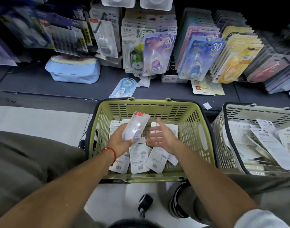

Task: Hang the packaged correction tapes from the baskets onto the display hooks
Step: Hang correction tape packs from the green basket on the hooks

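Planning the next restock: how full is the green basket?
Nearly empty: the green basket holds only a thin layer of packs on its floor, its slotted walls bare above them.

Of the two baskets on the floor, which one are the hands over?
The green basket, in the middle. The left hand holds a packet above it; the right hand is open. The white basket stands to its right.

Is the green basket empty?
No, the green basket has white packs lying in the bottom, and the left hand holds another pack above them.
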`<state>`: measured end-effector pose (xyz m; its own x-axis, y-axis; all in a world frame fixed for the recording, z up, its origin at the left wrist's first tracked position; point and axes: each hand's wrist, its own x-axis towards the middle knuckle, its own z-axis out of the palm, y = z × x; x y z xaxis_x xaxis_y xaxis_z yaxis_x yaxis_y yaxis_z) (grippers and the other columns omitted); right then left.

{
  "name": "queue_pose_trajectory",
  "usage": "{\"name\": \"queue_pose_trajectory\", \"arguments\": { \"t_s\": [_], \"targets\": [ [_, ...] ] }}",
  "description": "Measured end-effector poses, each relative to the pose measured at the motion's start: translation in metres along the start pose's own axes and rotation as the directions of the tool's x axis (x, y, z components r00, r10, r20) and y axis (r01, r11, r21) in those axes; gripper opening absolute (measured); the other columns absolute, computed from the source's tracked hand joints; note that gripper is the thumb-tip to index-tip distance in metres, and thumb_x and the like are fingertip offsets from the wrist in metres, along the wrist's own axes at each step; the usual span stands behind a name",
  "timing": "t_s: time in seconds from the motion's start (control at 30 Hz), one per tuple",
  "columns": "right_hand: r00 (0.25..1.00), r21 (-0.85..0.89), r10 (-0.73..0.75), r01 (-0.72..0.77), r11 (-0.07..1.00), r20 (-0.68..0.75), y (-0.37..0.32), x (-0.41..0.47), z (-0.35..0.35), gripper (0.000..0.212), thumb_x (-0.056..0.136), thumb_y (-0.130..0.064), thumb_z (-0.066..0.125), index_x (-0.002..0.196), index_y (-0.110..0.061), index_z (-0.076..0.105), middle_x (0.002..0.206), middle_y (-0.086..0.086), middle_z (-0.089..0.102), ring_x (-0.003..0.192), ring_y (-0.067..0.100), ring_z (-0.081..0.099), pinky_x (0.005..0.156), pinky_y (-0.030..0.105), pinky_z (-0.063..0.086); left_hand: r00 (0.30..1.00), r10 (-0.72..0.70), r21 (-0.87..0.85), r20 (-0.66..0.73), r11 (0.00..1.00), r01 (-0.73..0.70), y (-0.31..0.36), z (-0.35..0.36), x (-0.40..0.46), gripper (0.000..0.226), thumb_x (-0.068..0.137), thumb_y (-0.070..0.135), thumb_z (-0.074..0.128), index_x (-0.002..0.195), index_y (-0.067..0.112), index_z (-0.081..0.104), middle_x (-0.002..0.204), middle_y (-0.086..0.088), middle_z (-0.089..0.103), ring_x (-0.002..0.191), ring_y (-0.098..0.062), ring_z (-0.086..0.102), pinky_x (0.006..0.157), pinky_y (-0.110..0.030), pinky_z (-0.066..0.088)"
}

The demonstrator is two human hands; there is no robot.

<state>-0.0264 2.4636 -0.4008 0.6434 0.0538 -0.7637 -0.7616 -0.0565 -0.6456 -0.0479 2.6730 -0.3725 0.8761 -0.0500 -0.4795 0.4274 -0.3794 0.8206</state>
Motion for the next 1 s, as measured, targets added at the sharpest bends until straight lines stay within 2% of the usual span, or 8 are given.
{"name": "queue_pose_trajectory", "arguments": {
  "t_s": [0.1,0.23,0.33,0.43,0.6,0.77,0.87,1.0],
  "targets": [
    [0.929,-0.681,-0.017,-0.258,0.685,-0.369,0.044,0.018,-0.002,0.069,0.102,-0.061,0.047,0.147,-0.009,0.047,0.143,0.016,0.058,0.124,0.032,0.062,0.093,0.038,0.05,0.987,-0.163,-0.125,0.015,0.979,0.163,-0.002,-0.002,0.002,0.053,0.088,0.005,0.081,0.124,0.035,0.055,0.12,0.0,0.068,0.104,-0.024,0.068,0.077,-0.048,0.065],
    [0.92,-0.761,0.189,-0.391,0.518,-0.344,0.072,0.036,0.005,0.12,0.091,-0.077,0.055,0.165,-0.003,-0.003,0.17,0.024,0.014,0.156,0.042,0.023,0.122,0.051,0.03,0.97,-0.241,-0.182,0.019,0.953,0.241,-0.004,-0.008,0.004,0.054,0.092,0.011,0.077,0.134,0.037,0.055,0.123,0.004,0.069,0.113,-0.029,0.064,0.09,-0.053,0.057],
    [0.945,-0.864,0.088,-0.323,0.386,-0.314,0.065,0.045,0.009,0.113,0.092,-0.074,0.056,0.162,0.001,0.011,0.165,0.022,0.024,0.15,0.041,0.03,0.12,0.049,0.034,0.968,-0.253,-0.185,0.004,0.951,0.249,-0.004,-0.011,0.005,0.052,0.093,0.01,0.076,0.132,0.037,0.055,0.123,0.002,0.069,0.113,-0.029,0.065,0.094,-0.052,0.055],
    [0.959,-0.775,0.064,-0.262,0.576,-0.277,0.059,0.044,0.011,0.094,0.094,-0.061,0.061,0.157,0.0,0.028,0.155,0.018,0.038,0.142,0.036,0.041,0.112,0.041,0.044,0.963,-0.268,-0.187,0.004,0.946,0.264,-0.004,-0.014,0.005,0.052,0.093,0.003,0.074,0.132,0.034,0.058,0.124,-0.001,0.071,0.112,-0.031,0.068,0.095,-0.057,0.058],
    [0.907,-0.086,0.1,-0.148,0.985,-0.409,0.056,0.034,-0.016,0.039,0.101,-0.008,0.052,0.138,0.001,0.053,0.133,0.023,0.063,0.119,0.041,0.063,0.1,0.044,0.056,0.959,-0.284,-0.204,0.01,0.938,0.28,-0.001,-0.014,0.004,0.05,0.092,0.0,0.072,0.127,0.034,0.061,0.122,-0.002,0.072,0.108,-0.031,0.069,0.089,-0.056,0.061],
    [0.969,0.347,0.047,0.041,0.937,-0.242,0.013,-0.003,-0.021,0.019,0.1,-0.008,0.048,0.11,-0.004,0.063,0.104,0.019,0.061,0.087,0.029,0.059,0.081,0.04,0.052,0.96,-0.267,-0.314,0.084,0.907,0.28,0.021,-0.008,-0.003,0.053,0.091,0.005,0.071,0.135,0.031,0.058,0.133,-0.007,0.067,0.114,-0.034,0.068,0.082,-0.051,0.062],
    [0.962,0.338,-0.143,0.219,0.915,-0.234,-0.04,-0.028,-0.009,0.017,0.098,-0.013,0.054,0.108,-0.007,0.066,0.096,0.017,0.054,0.077,0.025,0.05,0.071,0.036,0.041,0.968,-0.177,-0.436,0.181,0.867,0.24,0.052,-0.003,-0.007,0.049,0.092,0.005,0.067,0.135,0.027,0.058,0.129,-0.01,0.071,0.113,-0.038,0.07,0.09,-0.065,0.058],
    [0.866,0.151,-0.448,0.485,0.862,-0.224,-0.109,-0.066,-0.012,0.009,0.092,-0.011,0.067,0.099,-0.009,0.073,0.09,0.002,0.077,0.085,0.02,0.07,0.077,0.033,0.051,0.977,0.011,-0.56,0.212,0.821,0.112,0.113,-0.006,-0.014,0.045,0.094,0.008,0.061,0.133,0.029,0.058,0.126,-0.011,0.074,0.105,-0.036,0.072,0.073,-0.049,0.064]
  ]
}}
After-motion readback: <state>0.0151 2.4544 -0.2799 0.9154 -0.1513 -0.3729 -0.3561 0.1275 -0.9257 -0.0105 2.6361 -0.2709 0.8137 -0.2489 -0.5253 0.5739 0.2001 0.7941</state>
